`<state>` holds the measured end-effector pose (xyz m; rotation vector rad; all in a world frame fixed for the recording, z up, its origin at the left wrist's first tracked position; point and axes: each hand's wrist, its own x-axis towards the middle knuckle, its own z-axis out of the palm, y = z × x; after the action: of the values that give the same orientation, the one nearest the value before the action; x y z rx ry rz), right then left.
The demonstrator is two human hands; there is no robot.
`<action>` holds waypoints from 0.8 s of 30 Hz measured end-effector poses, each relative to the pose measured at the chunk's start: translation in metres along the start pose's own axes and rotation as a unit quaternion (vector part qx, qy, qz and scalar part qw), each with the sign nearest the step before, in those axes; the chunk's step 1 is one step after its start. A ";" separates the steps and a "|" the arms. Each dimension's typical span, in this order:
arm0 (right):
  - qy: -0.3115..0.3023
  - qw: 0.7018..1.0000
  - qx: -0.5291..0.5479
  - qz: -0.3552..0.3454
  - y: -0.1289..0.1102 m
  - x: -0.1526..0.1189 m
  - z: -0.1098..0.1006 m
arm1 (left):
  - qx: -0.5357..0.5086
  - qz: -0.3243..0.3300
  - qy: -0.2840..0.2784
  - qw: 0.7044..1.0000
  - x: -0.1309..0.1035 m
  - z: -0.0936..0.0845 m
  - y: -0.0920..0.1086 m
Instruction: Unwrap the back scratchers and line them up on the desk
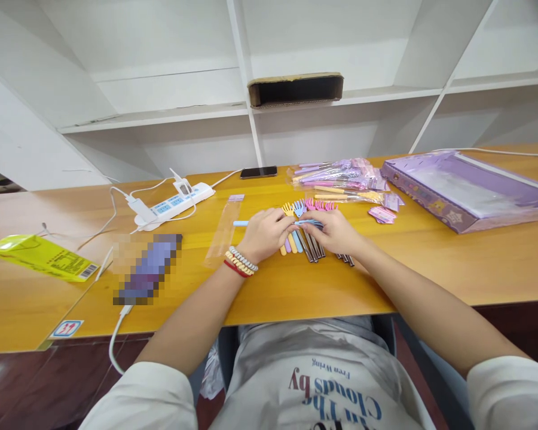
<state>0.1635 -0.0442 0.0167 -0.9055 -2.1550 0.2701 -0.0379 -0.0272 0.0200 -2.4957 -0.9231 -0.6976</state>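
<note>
Both hands, left (265, 234) and right (336, 232), pinch a blue fork (305, 223); loose forks (301, 210) remain, filled bags (341, 178) behind.

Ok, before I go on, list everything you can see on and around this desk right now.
forks: several, yellow, blue and pink heads, in a row on the desk under the hands
blue fork: one, lying crosswise, both hands on it
clear sleeve: one, left of the hands
packed fork bags: a pile, purple and yellow, behind the row
purple box: one, far right
pink tags: a few, by the box
power strip: one, white, plugs in it
phone: one, black, at the back
yellow packet: one, far left
cardboard box: one, on the shelf
left hand: bracelets on the wrist
right hand: on the forks
</note>
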 end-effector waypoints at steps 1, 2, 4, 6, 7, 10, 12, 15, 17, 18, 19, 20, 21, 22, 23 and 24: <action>-0.004 1.000 -0.001 -0.001 0.000 0.000 0.000 | -0.009 0.005 0.002 1.000 0.000 0.001 0.000; -0.007 1.000 0.000 -0.002 0.000 0.000 0.000 | -0.019 0.008 0.004 1.000 -0.001 0.002 0.001; -0.010 1.000 0.004 -0.003 -0.001 0.000 -0.001 | -0.038 0.010 0.006 0.999 -0.001 0.003 0.002; -0.013 1.000 0.011 -0.002 -0.002 0.001 -0.003 | -0.048 0.006 0.003 0.999 -0.002 0.003 0.002; -0.016 1.000 0.014 0.000 -0.002 0.001 -0.004 | -0.052 0.004 -0.001 0.999 -0.002 0.003 0.001; -0.037 0.999 0.021 0.009 0.000 0.002 -0.011 | -0.070 0.006 -0.016 0.997 -0.002 0.001 -0.001; -0.042 0.999 0.026 0.020 0.004 0.003 -0.019 | -0.082 0.005 -0.026 0.996 0.000 -0.001 -0.004; -0.023 0.997 0.046 0.053 0.012 0.003 -0.033 | -0.097 -0.013 -0.046 0.994 0.002 -0.004 -0.011; -0.003 0.993 0.076 0.087 0.019 0.003 -0.041 | -0.106 -0.026 -0.061 0.992 0.003 -0.007 -0.019; 0.013 0.990 0.097 0.104 0.023 0.003 -0.045 | -0.108 -0.032 -0.064 0.992 0.003 -0.009 -0.024; 0.032 0.985 0.122 0.118 0.027 0.002 -0.048 | -0.108 -0.039 -0.066 0.991 0.003 -0.011 -0.029; 0.054 0.979 0.150 0.130 0.031 0.002 -0.051 | -0.106 -0.047 -0.066 0.991 0.002 -0.013 -0.034; 0.078 0.971 0.179 0.138 0.036 0.002 -0.053 | -0.101 -0.058 -0.063 0.991 0.001 -0.016 -0.039; 0.104 0.962 0.208 0.143 0.041 0.001 -0.055 | -0.096 -0.069 -0.060 0.991 0.000 -0.018 -0.043; 0.131 0.952 0.236 0.146 0.046 0.001 -0.058 | -0.091 -0.081 -0.056 0.991 -0.001 -0.021 -0.048; 0.158 0.940 0.262 0.149 0.052 0.001 -0.060 | -0.086 -0.094 -0.053 0.991 -0.003 -0.024 -0.052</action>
<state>0.2335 -0.0117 0.0345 -0.8812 -1.5334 0.7561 -0.0825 -0.0041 0.0470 -2.6407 -1.1945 -0.7374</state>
